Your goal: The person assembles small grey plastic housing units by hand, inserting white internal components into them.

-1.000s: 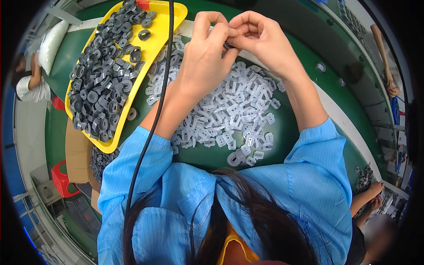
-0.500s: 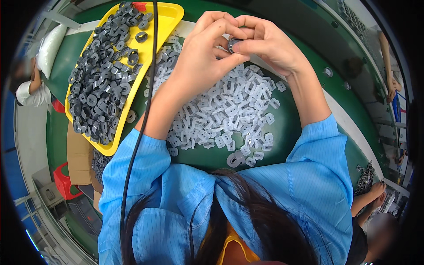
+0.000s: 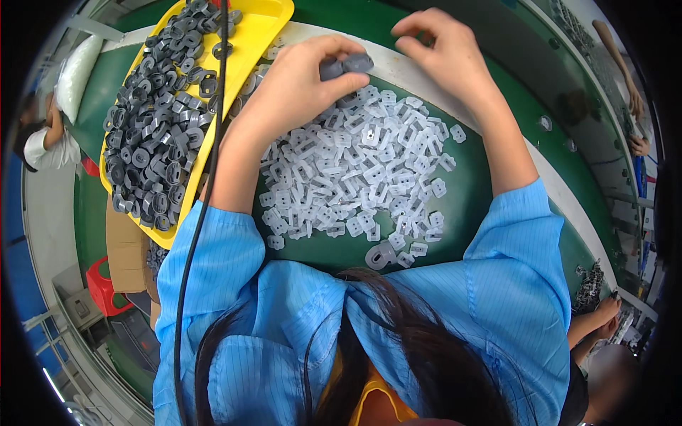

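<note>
Near the pale plastic pieces, the left hand pinches dark grey parts, partly hidden by its fingers, their number unclear. The right hand has thumb and forefinger apart. The view's edge crops the yellow tray.

The left hand pinches dark gray parts at the far edge of a pile of whitish plastic pieces on the green table. Farther right, the right hand curls loosely; left lies a yellow tray of gray rings.
</note>
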`<state>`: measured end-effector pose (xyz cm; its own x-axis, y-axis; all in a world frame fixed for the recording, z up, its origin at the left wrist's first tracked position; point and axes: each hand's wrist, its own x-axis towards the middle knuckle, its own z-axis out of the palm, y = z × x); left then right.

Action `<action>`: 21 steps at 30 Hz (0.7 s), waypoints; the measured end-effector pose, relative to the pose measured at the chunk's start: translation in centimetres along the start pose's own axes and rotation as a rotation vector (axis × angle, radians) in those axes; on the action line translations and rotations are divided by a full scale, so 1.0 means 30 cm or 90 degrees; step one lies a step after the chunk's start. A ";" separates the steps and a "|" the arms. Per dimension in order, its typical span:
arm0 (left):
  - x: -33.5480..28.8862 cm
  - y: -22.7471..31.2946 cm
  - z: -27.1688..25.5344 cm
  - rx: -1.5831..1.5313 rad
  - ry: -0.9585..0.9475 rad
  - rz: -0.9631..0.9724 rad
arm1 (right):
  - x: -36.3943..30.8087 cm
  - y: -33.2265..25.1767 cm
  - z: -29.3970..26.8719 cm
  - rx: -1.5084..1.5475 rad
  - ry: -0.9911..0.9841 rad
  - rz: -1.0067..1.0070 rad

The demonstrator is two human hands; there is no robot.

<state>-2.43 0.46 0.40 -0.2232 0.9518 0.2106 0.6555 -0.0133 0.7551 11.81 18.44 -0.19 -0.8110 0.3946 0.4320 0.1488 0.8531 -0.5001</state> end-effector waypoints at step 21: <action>0.008 -0.005 0.031 -0.257 0.173 -0.172 | -0.069 -0.172 0.018 -0.104 -0.144 0.038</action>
<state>-1.90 0.98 -0.23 -0.5586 0.8247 0.0890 0.2328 0.0529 0.9711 12.41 13.04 1.08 -0.9007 0.3759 0.2179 0.2748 0.8813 -0.3846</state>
